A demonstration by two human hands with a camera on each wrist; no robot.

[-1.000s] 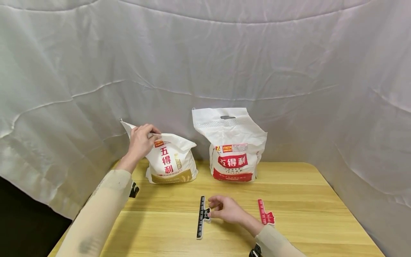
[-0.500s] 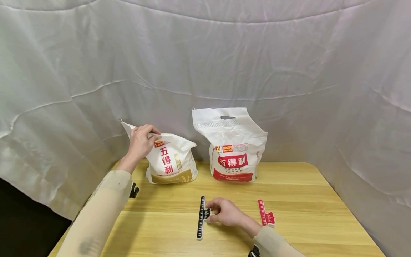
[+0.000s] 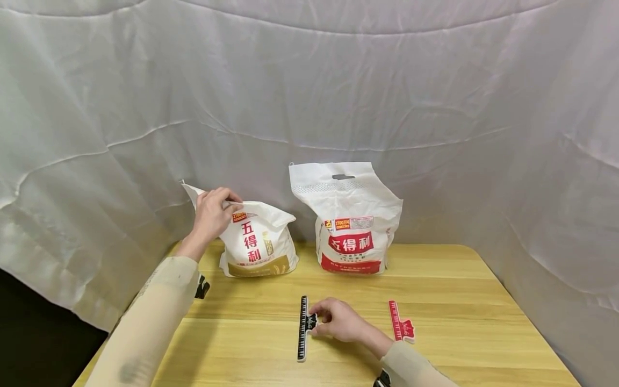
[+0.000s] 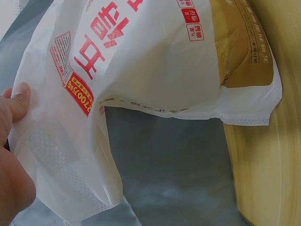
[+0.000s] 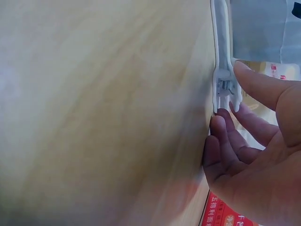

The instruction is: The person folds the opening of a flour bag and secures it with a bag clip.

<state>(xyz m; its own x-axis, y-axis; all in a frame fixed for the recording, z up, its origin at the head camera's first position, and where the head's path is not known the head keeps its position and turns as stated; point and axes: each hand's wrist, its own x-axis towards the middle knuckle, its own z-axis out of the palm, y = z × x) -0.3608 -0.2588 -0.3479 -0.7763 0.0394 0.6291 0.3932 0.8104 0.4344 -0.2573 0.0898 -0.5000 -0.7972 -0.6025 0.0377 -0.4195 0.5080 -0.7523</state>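
Note:
In the head view my left hand (image 3: pixel 213 212) grips the folded-down top of a white flour bag (image 3: pixel 263 236) with a gold band at its base. The left wrist view has the thumb (image 4: pixel 19 101) pressed on the front of that bag. On the table, a black bag clip (image 3: pixel 302 336) with a piano-key pattern lies lengthwise, its handle toward the right. My right hand (image 3: pixel 343 322) pinches this handle, hiding part of it. Seen side-on in the right wrist view, the clip (image 5: pixel 222 33) shows a spring, with the thumb at its upper handle and fingers curled by the lower one.
A second flour bag (image 3: pixel 352 242) with red print stands upright at the back, handle hole on top. A red piano-pattern clip (image 3: pixel 398 325) lies right of my right hand. Grey curtain (image 3: pixel 309 97) surrounds the wooden table (image 3: pixel 454 301) at the back and sides.
My right hand has come down slightly and its fingers have closed in on the black clip's handle. The clip has shifted very slightly. My left hand and the bag look unchanged.

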